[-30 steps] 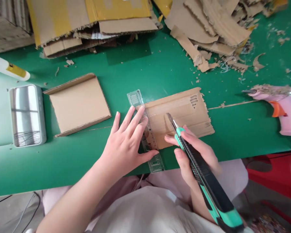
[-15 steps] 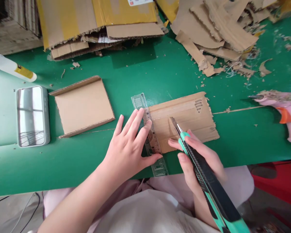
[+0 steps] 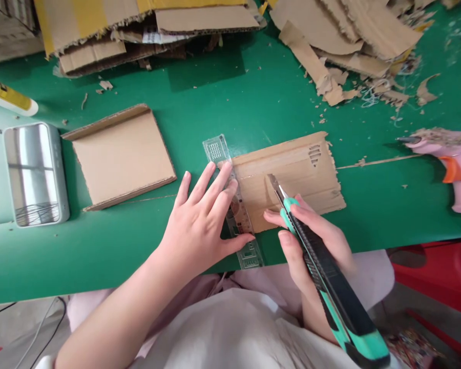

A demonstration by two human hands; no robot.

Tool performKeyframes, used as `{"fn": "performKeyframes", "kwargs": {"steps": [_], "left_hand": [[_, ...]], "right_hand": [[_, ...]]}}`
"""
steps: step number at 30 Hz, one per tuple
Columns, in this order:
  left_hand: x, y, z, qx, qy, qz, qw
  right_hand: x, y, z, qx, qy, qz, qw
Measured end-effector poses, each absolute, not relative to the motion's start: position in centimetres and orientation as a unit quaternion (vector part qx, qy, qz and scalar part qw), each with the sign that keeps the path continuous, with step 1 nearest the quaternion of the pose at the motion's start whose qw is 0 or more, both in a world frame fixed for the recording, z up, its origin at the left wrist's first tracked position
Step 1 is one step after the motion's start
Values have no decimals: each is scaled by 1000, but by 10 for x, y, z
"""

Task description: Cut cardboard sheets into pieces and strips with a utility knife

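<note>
My left hand (image 3: 203, 220) lies flat with fingers spread, pressing on a clear plastic ruler (image 3: 249, 256). The ruler crosses the left end of a piece of cardboard (image 3: 292, 169) with rough, torn edges. In my right hand (image 3: 326, 236) is a black and green utility knife (image 3: 330, 277), gripped with its blade out. The blade tip appears over the middle of the cardboard, to the right of the ruler; whether it touches, I cannot tell. Left of my hands lies a cardboard piece with two folded-up sides (image 3: 125, 159).
A grey, mirror-faced device (image 3: 36, 174) and a white bottle (image 3: 11, 97) are at the left. Stacked cardboard (image 3: 207, 18) and torn scraps (image 3: 330, 56) line the far side of the green table (image 3: 138, 261). A pink glue gun (image 3: 449, 159) lies at the right, near a red stool (image 3: 438, 271).
The view has shifted slightly, so the table things sit higher and mostly further left. Both hands, the ruler and the knife keep nearly the same places relative to the cardboard.
</note>
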State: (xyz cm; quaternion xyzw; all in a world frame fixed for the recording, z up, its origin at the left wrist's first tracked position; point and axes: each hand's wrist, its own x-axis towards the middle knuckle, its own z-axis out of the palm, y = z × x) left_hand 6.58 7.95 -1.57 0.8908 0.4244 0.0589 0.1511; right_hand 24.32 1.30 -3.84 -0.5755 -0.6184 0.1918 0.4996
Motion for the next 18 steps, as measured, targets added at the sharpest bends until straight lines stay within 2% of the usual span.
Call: {"fn": "performKeyframes", "kwargs": {"steps": [18], "left_hand": [[65, 80, -14, 888, 425, 64, 160]], "right_hand": [[241, 13, -29, -612, -602, 206, 470]]}}
